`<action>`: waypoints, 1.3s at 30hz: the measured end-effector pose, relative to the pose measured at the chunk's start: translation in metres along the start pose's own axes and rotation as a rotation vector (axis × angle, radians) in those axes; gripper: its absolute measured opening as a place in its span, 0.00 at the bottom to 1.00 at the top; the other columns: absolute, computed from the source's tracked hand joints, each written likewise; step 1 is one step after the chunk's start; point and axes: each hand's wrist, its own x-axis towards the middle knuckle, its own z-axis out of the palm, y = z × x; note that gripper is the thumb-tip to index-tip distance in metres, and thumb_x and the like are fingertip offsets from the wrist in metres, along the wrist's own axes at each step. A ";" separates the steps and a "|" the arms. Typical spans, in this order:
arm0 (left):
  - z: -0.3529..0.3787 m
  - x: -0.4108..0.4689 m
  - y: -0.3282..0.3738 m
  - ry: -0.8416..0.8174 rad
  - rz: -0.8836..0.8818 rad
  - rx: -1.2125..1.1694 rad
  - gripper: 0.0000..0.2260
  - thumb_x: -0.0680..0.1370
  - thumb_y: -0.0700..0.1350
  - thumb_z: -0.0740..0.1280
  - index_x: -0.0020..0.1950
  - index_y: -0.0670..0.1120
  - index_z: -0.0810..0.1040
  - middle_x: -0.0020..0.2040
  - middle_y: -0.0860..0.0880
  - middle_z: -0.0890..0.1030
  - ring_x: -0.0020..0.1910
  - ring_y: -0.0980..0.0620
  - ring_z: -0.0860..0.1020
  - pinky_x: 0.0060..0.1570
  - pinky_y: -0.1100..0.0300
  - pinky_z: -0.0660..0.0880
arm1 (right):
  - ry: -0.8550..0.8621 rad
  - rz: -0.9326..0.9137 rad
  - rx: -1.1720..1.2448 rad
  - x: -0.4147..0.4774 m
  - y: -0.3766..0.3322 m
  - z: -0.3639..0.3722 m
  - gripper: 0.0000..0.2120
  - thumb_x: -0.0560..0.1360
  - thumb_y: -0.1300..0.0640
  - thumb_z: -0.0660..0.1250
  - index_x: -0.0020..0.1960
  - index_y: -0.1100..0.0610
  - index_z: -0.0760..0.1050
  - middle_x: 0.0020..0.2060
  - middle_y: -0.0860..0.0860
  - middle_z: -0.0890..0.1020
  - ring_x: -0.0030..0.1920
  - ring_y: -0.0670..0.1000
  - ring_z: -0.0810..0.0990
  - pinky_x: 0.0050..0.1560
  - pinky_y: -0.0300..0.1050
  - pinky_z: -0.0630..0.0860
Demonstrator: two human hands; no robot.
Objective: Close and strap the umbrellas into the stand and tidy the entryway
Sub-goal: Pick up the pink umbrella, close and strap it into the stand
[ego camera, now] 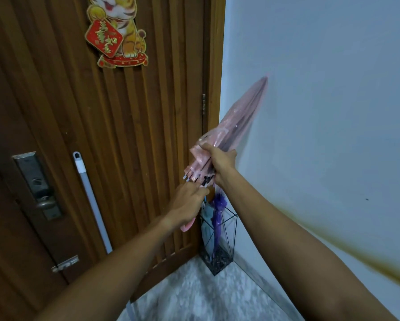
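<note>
The pink translucent umbrella (238, 126) sits in the middle of the frame. It is folded and held slantwise, its tip aimed up and right at the pale wall (321, 89) and its rib ends (189, 178) pointing down and left. The right hand (222, 162) wraps round the bunched canopy just above those rib ends, fingers curled round the plastic. The left hand (187, 205) is clenched round the shaft below, and the curved pink handle (187, 226) pokes out under it.

It looks light, with a stiff shaft. The canopy is thin film that is probably slick and springy, so loose pleats will tend to flare unless squeezed together. The best holds are where the hands already sit: one on the handle, one cinching the canopy near the rib ends, where a strap would go (no strap can be made out here).

Directly below, in the lower centre corner, the black wire stand (218, 262) holds a purple umbrella (218, 218) and a blue-grey one (206, 228). A white pole (90, 200) leans on the wooden door (136, 135) at left.
</note>
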 end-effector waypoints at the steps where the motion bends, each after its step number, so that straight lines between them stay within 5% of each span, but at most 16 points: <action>1: -0.002 -0.001 -0.002 -0.035 0.029 0.003 0.17 0.72 0.58 0.55 0.30 0.48 0.72 0.33 0.49 0.71 0.40 0.47 0.72 0.43 0.52 0.67 | 0.015 -0.020 0.006 0.000 0.002 -0.002 0.35 0.67 0.58 0.78 0.66 0.59 0.63 0.57 0.58 0.79 0.50 0.57 0.83 0.52 0.58 0.83; 5: -0.018 -0.006 -0.005 -0.083 0.148 0.117 0.20 0.72 0.60 0.58 0.31 0.46 0.75 0.29 0.48 0.76 0.32 0.48 0.75 0.38 0.46 0.75 | -0.017 -0.053 -0.093 0.007 0.008 -0.015 0.26 0.65 0.65 0.69 0.63 0.59 0.70 0.53 0.59 0.82 0.48 0.58 0.85 0.47 0.57 0.85; 9: -0.039 -0.001 0.001 0.246 0.111 0.094 0.18 0.74 0.58 0.64 0.34 0.47 0.82 0.27 0.51 0.79 0.27 0.52 0.77 0.29 0.55 0.71 | -0.150 -0.047 -0.255 0.002 0.008 -0.032 0.24 0.69 0.67 0.68 0.64 0.61 0.73 0.53 0.60 0.83 0.47 0.57 0.85 0.36 0.45 0.83; 11: -0.049 0.007 0.003 0.405 0.022 0.181 0.07 0.75 0.51 0.66 0.48 0.53 0.84 0.40 0.57 0.83 0.39 0.58 0.80 0.38 0.62 0.73 | -0.237 -0.044 -0.354 -0.002 0.008 -0.041 0.21 0.72 0.69 0.67 0.64 0.60 0.74 0.52 0.59 0.84 0.47 0.56 0.85 0.40 0.48 0.83; 13: -0.057 0.019 -0.002 0.363 0.058 0.317 0.23 0.73 0.43 0.68 0.69 0.54 0.75 0.64 0.53 0.79 0.63 0.52 0.77 0.60 0.54 0.74 | -0.359 -0.032 -0.442 -0.006 0.005 -0.047 0.21 0.72 0.68 0.67 0.64 0.58 0.74 0.51 0.59 0.84 0.47 0.57 0.85 0.46 0.52 0.83; 15: -0.064 0.030 -0.004 0.264 0.133 0.553 0.38 0.72 0.45 0.71 0.79 0.55 0.58 0.79 0.49 0.61 0.78 0.46 0.59 0.74 0.42 0.61 | -0.486 -0.010 -0.530 -0.012 -0.001 -0.052 0.21 0.72 0.68 0.68 0.63 0.55 0.74 0.50 0.58 0.85 0.46 0.57 0.85 0.45 0.49 0.82; 17: -0.070 0.042 -0.005 0.176 0.216 0.826 0.48 0.71 0.54 0.74 0.81 0.57 0.46 0.82 0.48 0.47 0.81 0.43 0.46 0.76 0.37 0.49 | -0.610 -0.008 -0.657 -0.016 -0.010 -0.057 0.21 0.72 0.67 0.69 0.62 0.53 0.75 0.50 0.56 0.85 0.47 0.57 0.85 0.45 0.48 0.81; 19: -0.072 0.049 -0.010 0.122 0.292 1.035 0.52 0.69 0.57 0.75 0.81 0.58 0.42 0.82 0.47 0.43 0.80 0.41 0.41 0.75 0.34 0.43 | -0.712 -0.007 -0.806 -0.021 -0.020 -0.060 0.19 0.73 0.66 0.69 0.60 0.50 0.75 0.49 0.54 0.84 0.48 0.56 0.85 0.46 0.47 0.80; 21: -0.073 0.050 -0.012 0.100 0.391 1.117 0.47 0.70 0.55 0.76 0.80 0.55 0.51 0.81 0.45 0.55 0.81 0.42 0.50 0.76 0.37 0.43 | -0.783 0.048 -0.892 -0.022 -0.027 -0.064 0.18 0.74 0.66 0.69 0.57 0.47 0.76 0.48 0.53 0.85 0.47 0.54 0.85 0.45 0.46 0.80; 23: -0.073 0.050 -0.012 0.123 0.505 1.119 0.32 0.72 0.57 0.73 0.73 0.52 0.66 0.70 0.46 0.74 0.72 0.44 0.69 0.74 0.43 0.55 | -0.829 0.089 -0.956 -0.019 -0.032 -0.069 0.18 0.73 0.67 0.70 0.56 0.48 0.77 0.48 0.55 0.85 0.46 0.56 0.85 0.46 0.47 0.80; 25: -0.070 0.049 -0.007 0.107 0.520 1.143 0.22 0.74 0.59 0.70 0.63 0.50 0.71 0.60 0.48 0.80 0.60 0.47 0.78 0.64 0.47 0.67 | -0.845 0.086 -1.029 -0.019 -0.038 -0.070 0.18 0.72 0.67 0.70 0.55 0.49 0.78 0.49 0.56 0.85 0.47 0.57 0.84 0.48 0.50 0.81; 29: -0.061 0.046 -0.001 0.069 0.389 1.173 0.13 0.75 0.54 0.69 0.54 0.50 0.76 0.50 0.49 0.82 0.50 0.46 0.81 0.53 0.48 0.72 | -0.684 -0.232 -1.313 -0.022 -0.049 -0.062 0.18 0.69 0.59 0.72 0.57 0.46 0.78 0.53 0.50 0.83 0.53 0.55 0.82 0.53 0.51 0.80; 33: -0.055 0.045 0.003 0.123 0.221 1.164 0.07 0.73 0.50 0.69 0.48 0.50 0.80 0.42 0.49 0.82 0.40 0.46 0.80 0.43 0.53 0.73 | -0.182 -0.793 -1.488 -0.025 -0.042 -0.050 0.22 0.68 0.47 0.68 0.61 0.48 0.80 0.59 0.50 0.79 0.63 0.56 0.70 0.59 0.53 0.69; 36: -0.053 0.049 0.003 0.178 0.092 1.113 0.08 0.72 0.50 0.69 0.49 0.49 0.80 0.42 0.48 0.81 0.42 0.44 0.81 0.40 0.55 0.71 | -0.001 -0.904 -1.360 -0.026 -0.027 -0.040 0.14 0.71 0.40 0.69 0.49 0.48 0.83 0.49 0.48 0.78 0.57 0.54 0.71 0.52 0.48 0.65; 39: -0.054 0.050 0.007 0.223 -0.009 1.033 0.08 0.72 0.50 0.70 0.47 0.49 0.79 0.40 0.48 0.80 0.41 0.44 0.80 0.42 0.53 0.72 | -0.032 -0.843 -1.199 -0.024 -0.011 -0.034 0.10 0.72 0.42 0.72 0.43 0.49 0.82 0.39 0.47 0.82 0.43 0.47 0.78 0.47 0.46 0.76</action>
